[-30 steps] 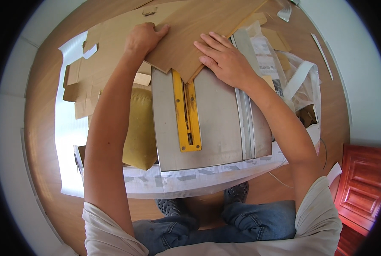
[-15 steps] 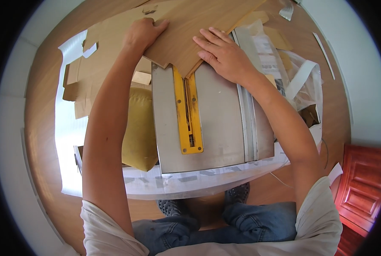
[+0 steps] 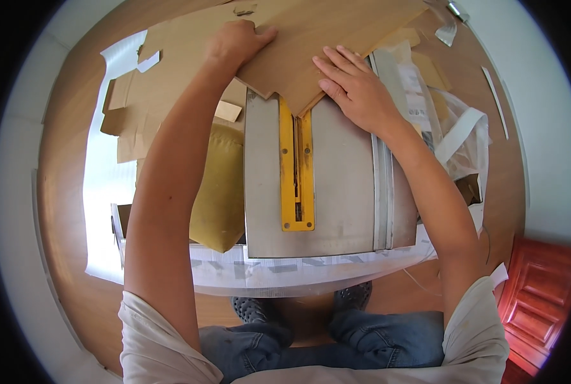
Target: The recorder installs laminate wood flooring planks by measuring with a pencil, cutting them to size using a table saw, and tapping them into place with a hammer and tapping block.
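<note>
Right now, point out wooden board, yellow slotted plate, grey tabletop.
Wooden board [image 3: 317,32], head view: upper face.
Yellow slotted plate [image 3: 307,169], head view: strip right of slot.
Grey tabletop [image 3: 343,176], head view: bare area beside plate.

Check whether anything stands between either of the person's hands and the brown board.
Nothing visible does. The left hand has its thumb on the brown board by its left edge; the right hand rests directly on its right side.
</note>
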A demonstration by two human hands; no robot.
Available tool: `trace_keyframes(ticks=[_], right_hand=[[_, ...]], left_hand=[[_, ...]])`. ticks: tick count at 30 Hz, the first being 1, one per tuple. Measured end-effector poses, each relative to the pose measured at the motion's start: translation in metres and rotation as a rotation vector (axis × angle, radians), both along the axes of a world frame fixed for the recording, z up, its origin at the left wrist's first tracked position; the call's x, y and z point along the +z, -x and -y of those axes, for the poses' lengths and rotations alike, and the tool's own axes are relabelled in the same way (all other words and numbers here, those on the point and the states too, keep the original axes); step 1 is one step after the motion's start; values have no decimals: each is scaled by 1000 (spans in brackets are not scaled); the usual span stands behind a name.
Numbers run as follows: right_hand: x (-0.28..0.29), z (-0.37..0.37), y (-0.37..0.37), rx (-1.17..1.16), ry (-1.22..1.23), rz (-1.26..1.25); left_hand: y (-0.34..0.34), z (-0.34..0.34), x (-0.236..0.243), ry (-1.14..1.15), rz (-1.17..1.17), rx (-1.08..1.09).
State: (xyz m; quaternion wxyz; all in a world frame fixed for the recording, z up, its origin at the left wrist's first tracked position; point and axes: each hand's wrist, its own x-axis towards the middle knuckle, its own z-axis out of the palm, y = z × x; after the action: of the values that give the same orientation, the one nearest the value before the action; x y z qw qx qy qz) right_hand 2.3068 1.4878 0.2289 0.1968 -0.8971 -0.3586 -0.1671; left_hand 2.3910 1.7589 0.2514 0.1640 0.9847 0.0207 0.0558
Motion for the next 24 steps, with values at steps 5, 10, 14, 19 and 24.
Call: trace_keyframes(ticks=[5, 10, 14, 19, 24], right_hand=[[0, 1, 0, -6, 7, 16], [0, 2, 2, -2, 12, 8], [1, 2, 2, -2, 8, 7], [2, 3, 3, -1, 3, -14], [3, 3, 4, 4, 5, 3]], left_hand=[[5, 3, 4, -57, -33, -8], [8, 5, 6, -31, -9, -1], [8, 4, 6, -32, 17, -7], [9, 4, 6, -31, 12, -2], [11, 4, 4, -36, 31, 4]])
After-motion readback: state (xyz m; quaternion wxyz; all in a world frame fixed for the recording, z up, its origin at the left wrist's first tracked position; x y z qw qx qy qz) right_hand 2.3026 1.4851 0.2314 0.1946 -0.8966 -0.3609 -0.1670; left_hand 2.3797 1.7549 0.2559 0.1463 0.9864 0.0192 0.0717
